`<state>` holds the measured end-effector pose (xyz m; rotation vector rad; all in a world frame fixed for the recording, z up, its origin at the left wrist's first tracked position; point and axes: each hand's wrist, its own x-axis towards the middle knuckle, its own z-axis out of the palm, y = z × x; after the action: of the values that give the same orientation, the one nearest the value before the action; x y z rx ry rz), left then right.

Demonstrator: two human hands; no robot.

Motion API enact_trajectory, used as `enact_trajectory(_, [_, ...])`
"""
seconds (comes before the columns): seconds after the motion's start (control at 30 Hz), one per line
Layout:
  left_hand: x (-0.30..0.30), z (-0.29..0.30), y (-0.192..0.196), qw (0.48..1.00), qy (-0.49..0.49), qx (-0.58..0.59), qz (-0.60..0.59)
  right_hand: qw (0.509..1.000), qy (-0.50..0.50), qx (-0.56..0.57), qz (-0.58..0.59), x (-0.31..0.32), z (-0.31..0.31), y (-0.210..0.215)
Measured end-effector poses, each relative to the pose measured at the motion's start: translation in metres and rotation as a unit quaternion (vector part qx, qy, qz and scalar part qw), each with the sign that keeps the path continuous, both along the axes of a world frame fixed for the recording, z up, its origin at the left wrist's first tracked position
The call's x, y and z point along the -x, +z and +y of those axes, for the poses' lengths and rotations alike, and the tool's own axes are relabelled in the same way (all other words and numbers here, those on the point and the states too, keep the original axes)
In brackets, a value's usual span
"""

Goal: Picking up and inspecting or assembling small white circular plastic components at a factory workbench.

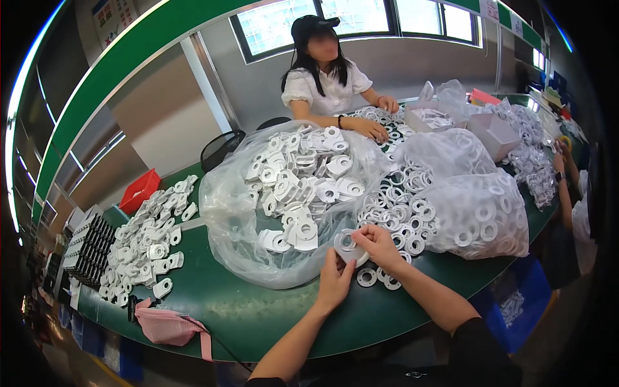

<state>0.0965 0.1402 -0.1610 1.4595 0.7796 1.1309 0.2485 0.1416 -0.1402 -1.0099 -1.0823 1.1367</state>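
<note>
My left hand [333,285] grips a white plastic part [347,248] with a round opening, holding it up over the green table. Pinched closed, the fingers of my right hand [380,248] meet the same part at its right upper edge; whether a separate ring is in them, I cannot tell. Just beyond my hands, loose white rings [394,213] lie heaped. An open clear plastic bag [227,248] to the left holds a mound of white flat parts with round holes [303,174]. Right of the rings sits a full translucent bag of rings [483,216].
At left are another pile of white parts [155,238], a red bin [140,191] and stacked black trays [90,248]. A pink pouch [169,324] rests near the front edge. Across the table a person [332,84] handles rings; another person's arm [565,187] shows at far right.
</note>
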Motion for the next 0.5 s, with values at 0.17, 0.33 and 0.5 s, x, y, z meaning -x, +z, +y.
enact_trajectory(0.17, [0.004, -0.004, 0.012, 0.981, 0.015, -0.107, 0.163, 0.954, -0.118, -0.017, -0.277, -0.001, -0.007, 0.006])
enact_trajectory(0.33, [0.022, 0.018, -0.004, 0.989, 0.049, -0.045, 0.128, 0.964, -0.014, -0.064, -0.257, -0.006, -0.005, 0.010])
enact_trajectory(0.5, [0.073, 0.046, 0.040, 0.978, 0.020, 0.200, -0.057, 0.884, -0.092, -0.152, -0.433, -0.004, -0.002, 0.011])
